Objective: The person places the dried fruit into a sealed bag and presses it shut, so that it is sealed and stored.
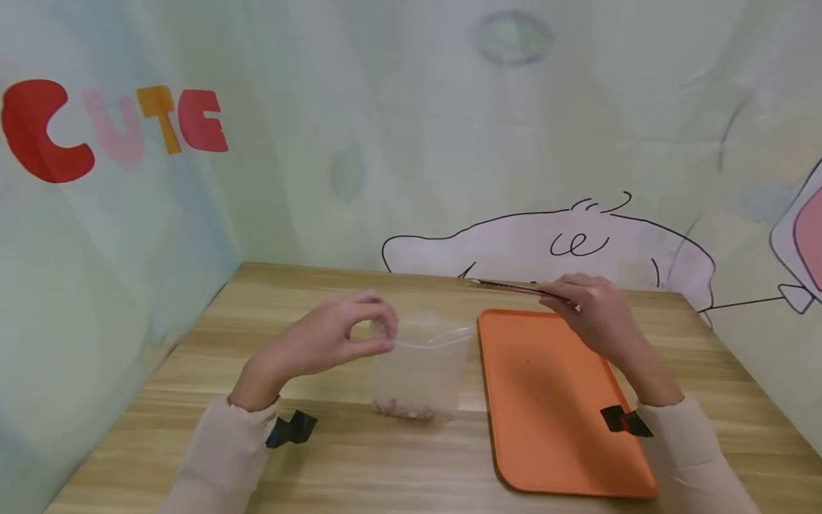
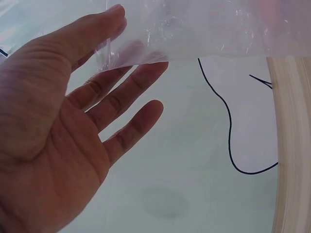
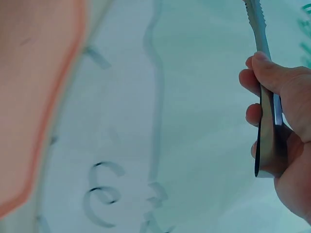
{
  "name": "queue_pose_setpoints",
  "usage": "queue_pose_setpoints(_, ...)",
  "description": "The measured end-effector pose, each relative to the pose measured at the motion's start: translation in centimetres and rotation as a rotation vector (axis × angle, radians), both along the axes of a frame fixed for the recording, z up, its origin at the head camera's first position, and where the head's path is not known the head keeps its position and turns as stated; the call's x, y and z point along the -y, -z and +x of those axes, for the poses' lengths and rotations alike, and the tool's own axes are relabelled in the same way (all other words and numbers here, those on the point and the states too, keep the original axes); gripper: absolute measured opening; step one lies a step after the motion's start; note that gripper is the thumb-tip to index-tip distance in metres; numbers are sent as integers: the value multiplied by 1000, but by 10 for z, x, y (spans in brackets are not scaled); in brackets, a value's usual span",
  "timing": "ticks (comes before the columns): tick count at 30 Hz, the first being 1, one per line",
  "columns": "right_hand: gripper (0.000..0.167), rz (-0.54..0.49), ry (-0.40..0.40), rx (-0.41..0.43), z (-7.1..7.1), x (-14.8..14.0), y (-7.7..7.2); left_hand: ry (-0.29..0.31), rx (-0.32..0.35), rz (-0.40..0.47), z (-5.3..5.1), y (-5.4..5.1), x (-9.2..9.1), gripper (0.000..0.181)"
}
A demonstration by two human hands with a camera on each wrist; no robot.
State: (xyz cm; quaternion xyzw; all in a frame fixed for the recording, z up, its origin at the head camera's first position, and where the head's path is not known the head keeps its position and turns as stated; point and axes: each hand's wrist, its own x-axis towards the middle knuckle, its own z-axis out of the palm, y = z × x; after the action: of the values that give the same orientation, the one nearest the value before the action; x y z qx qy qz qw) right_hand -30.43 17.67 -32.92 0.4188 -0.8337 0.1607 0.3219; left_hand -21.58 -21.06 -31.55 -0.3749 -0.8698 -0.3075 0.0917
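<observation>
A clear zip bag (image 1: 420, 371) with small reddish-brown pieces at its bottom hangs from my left hand (image 1: 327, 332), which pinches its top left corner between thumb and fingers. In the left wrist view, the bag's film (image 2: 204, 29) passes between thumb and index finger of my left hand (image 2: 73, 116), the other fingers spread loosely. Metal tongs (image 3: 271, 141) lie in the grip of my right hand (image 3: 291, 107), their serrated arms close together. From the head view, my right hand (image 1: 597, 314) holds the tongs (image 1: 507, 286) above the tray's far end, tips pointing left.
An orange tray (image 1: 565, 414) lies on the wooden table (image 1: 347, 457), to the right of the bag. Printed curtains (image 1: 308, 178) stand behind the table and at its left and right sides.
</observation>
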Motion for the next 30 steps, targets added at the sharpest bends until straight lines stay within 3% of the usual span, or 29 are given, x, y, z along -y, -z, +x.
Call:
queue_pose_setpoints(2,14,-12,-72,-76,12,9,-18,5,-3,-3,0,-1,-2,5)
queue_pose_setpoints(5,29,23,-149,-142,30,25,-33,19,-11,-2,-1,-2,-4,5)
queue_pose_setpoints(8,42,73,-194,-172,42,39,-38,23,-18,-2,-1,-2,-4,6)
queue_pose_setpoints(12,25,89,-206,-139,47,43,-35,21,-17,-3,-1,-3,-4,7)
queue_pose_setpoints(14,19,67,-197,-93,45,38,-32,15,-4,-7,1,-3,-3,8)
queue_pose_setpoints(19,38,37,-85,46,32,-1,-22,-7,15,-11,2,-3,-1,9)
queue_pose_setpoints(25,28,153,142,257,21,-59,10,-37,51,-7,2,-4,0,23)
queue_pose_setpoints(30,23,246,234,465,22,-96,38,-50,116,6,-1,-5,-2,45)
